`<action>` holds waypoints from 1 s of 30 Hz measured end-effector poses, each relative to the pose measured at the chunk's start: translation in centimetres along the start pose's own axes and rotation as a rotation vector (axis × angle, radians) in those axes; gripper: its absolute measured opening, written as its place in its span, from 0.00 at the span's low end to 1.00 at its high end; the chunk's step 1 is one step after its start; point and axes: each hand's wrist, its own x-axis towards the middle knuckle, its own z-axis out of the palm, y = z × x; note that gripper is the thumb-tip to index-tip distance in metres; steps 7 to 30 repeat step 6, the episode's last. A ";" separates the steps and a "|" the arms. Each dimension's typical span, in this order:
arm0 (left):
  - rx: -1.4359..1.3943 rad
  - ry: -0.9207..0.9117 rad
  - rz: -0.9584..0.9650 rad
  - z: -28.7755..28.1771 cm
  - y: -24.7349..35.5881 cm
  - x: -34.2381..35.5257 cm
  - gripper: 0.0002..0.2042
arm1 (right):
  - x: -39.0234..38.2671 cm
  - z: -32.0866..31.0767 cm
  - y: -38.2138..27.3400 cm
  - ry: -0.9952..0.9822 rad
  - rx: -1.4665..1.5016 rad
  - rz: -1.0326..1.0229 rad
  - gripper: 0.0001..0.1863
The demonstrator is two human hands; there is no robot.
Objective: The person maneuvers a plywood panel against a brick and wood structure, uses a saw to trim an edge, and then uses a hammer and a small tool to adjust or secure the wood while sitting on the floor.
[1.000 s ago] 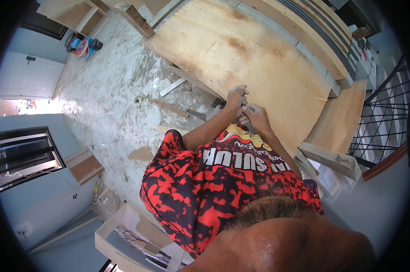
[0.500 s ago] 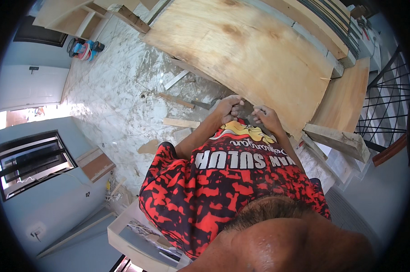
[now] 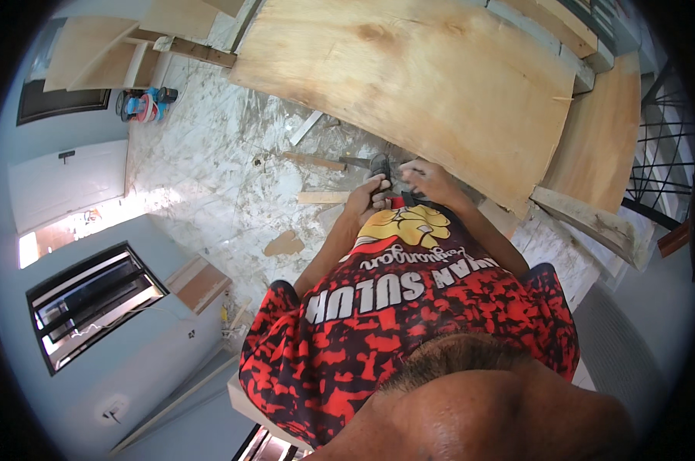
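Both my hands are in front of my waist, close to the hem of my red and black patterned shirt (image 3: 347,315). My left hand (image 3: 367,197) is closed, its fingers curled toward the thumb; anything between them is too small to make out. A short way to its right, my right hand (image 3: 433,183) has its fingers loosely bent and apart, and nothing shows in them. It is near the edge of a large plywood sheet (image 3: 409,77). A dark shoe (image 3: 380,164) shows on the floor just beyond my left hand.
Wood strips (image 3: 322,197) and a cardboard scrap (image 3: 284,243) lie on the dusty floor (image 3: 209,146). A rough timber block (image 3: 585,215) is at right, near a black metal railing (image 3: 662,154). A blue and red machine (image 3: 145,105) stands far left, beyond a white door (image 3: 71,180).
My hands have shifted: the left moved slightly down and left, the right slightly left, its fingers loosening. My view has turned, and the shoe beyond my hands shows more plainly.
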 end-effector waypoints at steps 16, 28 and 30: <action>-0.024 0.096 0.052 -5.4 0.0 -2.0 0.09 | 2.0 4.3 0.6 -0.203 -0.029 -0.172 0.17; -0.024 0.096 0.052 -5.4 0.0 -2.0 0.09 | 2.0 4.3 0.6 -0.203 -0.029 -0.172 0.17; -0.024 0.096 0.052 -5.4 0.0 -2.0 0.09 | 2.0 4.3 0.6 -0.203 -0.029 -0.172 0.17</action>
